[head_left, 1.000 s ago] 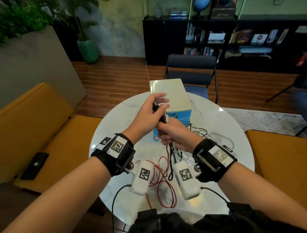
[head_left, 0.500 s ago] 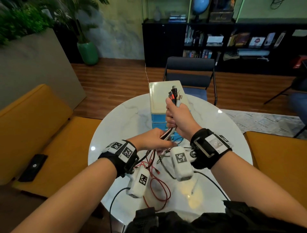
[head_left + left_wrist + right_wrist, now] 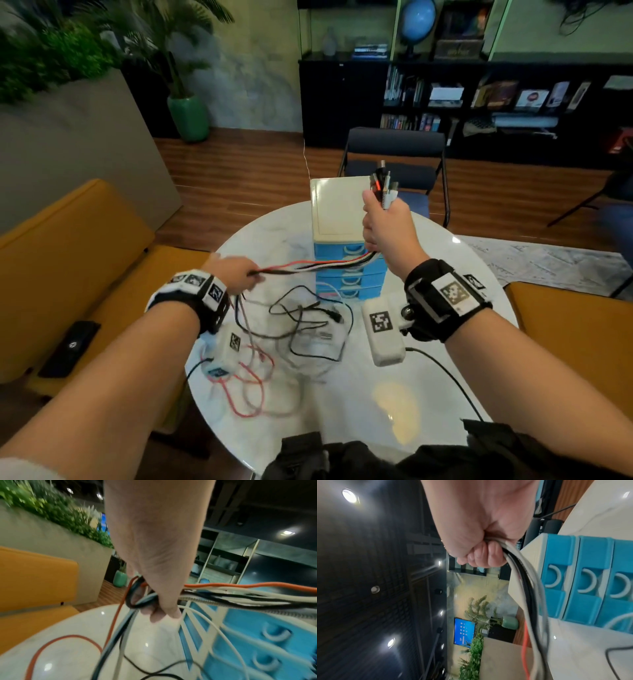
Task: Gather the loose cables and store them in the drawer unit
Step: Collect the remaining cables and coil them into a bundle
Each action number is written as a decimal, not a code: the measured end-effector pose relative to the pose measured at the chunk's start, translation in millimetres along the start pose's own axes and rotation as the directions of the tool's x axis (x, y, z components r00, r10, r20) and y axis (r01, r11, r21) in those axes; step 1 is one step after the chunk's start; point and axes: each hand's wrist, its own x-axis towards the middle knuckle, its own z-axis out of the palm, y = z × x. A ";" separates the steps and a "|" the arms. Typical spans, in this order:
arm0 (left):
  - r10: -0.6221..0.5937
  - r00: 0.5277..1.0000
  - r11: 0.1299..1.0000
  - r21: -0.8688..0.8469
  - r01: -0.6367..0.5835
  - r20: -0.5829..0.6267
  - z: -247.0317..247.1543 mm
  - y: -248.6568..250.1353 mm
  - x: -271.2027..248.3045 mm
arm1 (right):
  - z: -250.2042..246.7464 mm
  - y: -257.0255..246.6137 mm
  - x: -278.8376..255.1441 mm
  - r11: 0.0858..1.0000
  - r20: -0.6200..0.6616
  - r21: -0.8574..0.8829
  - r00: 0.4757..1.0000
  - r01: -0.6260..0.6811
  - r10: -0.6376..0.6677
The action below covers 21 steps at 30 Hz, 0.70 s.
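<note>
The right hand is fisted around the cables above the drawer unit at the round table's far edge; the left hand curls around them lower, slack pooled mid-table. No writing is legible.

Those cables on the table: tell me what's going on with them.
A person is bundling them. The right hand grips the cable bundle near its plugs, raised before the drawer unit. The left hand holds the same bundle further along, stretching it out. The cables' other ends lie tangled on the table. The visible drawers look closed.
</note>
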 end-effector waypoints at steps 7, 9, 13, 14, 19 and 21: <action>-0.103 0.709 0.944 0.157 0.291 -0.697 -60.8 -2.1 12.5 | 27.1 -2.9 -15.8 0.994 0.114 0.012 0.988 0.106 -0.107; -0.098 0.640 0.950 0.120 0.288 -0.762 -62.3 0.7 15.2 | 28.1 2.2 -16.3 0.992 0.140 -0.014 0.982 0.126 -0.123; -0.059 0.875 0.977 0.152 0.150 -0.481 -33.7 6.8 16.9 | 19.7 23.9 -16.8 0.997 0.172 -0.058 0.984 0.051 -0.040; -0.040 0.947 0.988 0.129 0.085 -0.320 -21.7 8.8 16.1 | 16.7 28.5 -17.4 0.999 0.169 -0.040 0.986 0.003 0.003; 0.092 0.990 0.994 -0.069 -0.085 0.106 19.7 19.5 8.4 | 5.6 41.8 -20.3 0.990 0.183 -0.019 0.973 -0.139 0.140; 0.168 0.983 0.962 -0.228 -0.147 0.075 15.8 28.0 6.3 | 3.9 43.6 -20.1 0.991 0.194 -0.020 0.972 -0.131 0.132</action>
